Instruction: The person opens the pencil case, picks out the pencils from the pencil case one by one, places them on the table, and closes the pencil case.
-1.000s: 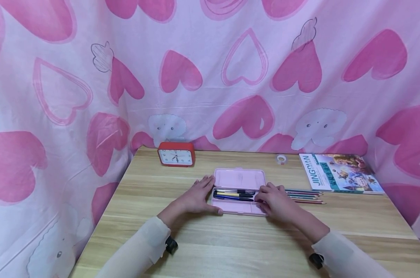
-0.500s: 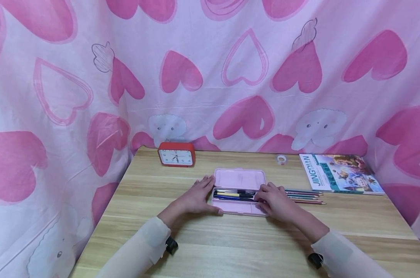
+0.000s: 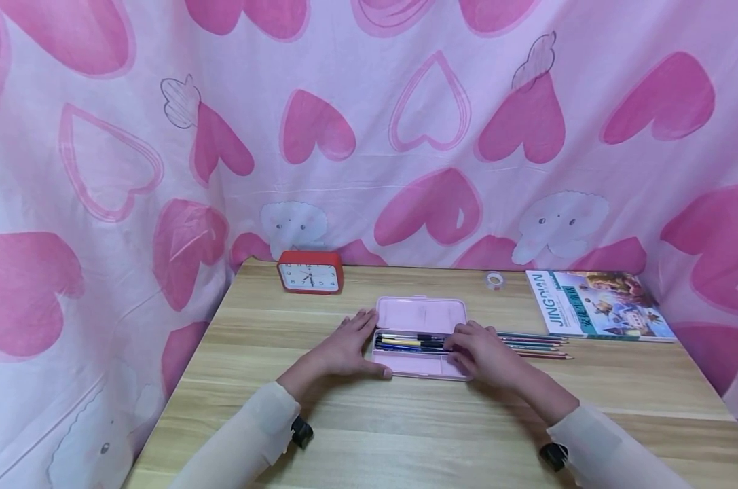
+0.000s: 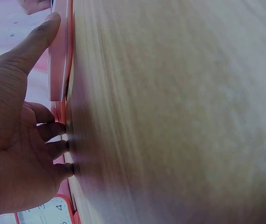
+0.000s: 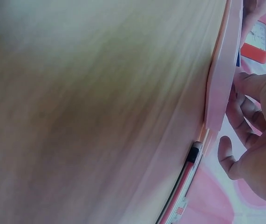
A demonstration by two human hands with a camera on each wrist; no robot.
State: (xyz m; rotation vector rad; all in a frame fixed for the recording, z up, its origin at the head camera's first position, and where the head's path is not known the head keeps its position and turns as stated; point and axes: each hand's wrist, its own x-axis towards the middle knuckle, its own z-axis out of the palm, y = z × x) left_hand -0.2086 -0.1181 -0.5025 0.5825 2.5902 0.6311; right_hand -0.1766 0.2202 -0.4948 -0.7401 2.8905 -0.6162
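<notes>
A pink pencil case [image 3: 413, 365] lies with its lid [image 3: 405, 312] folded back. Several pens [image 3: 408, 343] fill its rear compartment. My left hand [image 3: 344, 346] rests against the case's left end, thumb [image 4: 44, 39] stretched along the front edge and fingertips down on the table behind. My right hand [image 3: 481, 353] reaches over the right end, with thumb and bent fingers [image 5: 237, 114] pinching at the right ends of the pens. What they grip is mostly hidden by the hand and the case wall. The right wrist view shows a bit of blue pen [image 5: 238, 59] beside the thumb.
Several pencils [image 3: 536, 345] lie right of the case, partly behind my right hand. A red clock [image 3: 310, 273] stands at the back left. Behind the pencils are a tape roll [image 3: 494, 280] and a magazine [image 3: 601, 305]. A heart-patterned curtain [image 3: 369, 136] borders the table.
My right fingers have shifted slightly left over the pens' ends, and the blue and dark pens have moved a little in the compartment. The left hand and the case stay put.
</notes>
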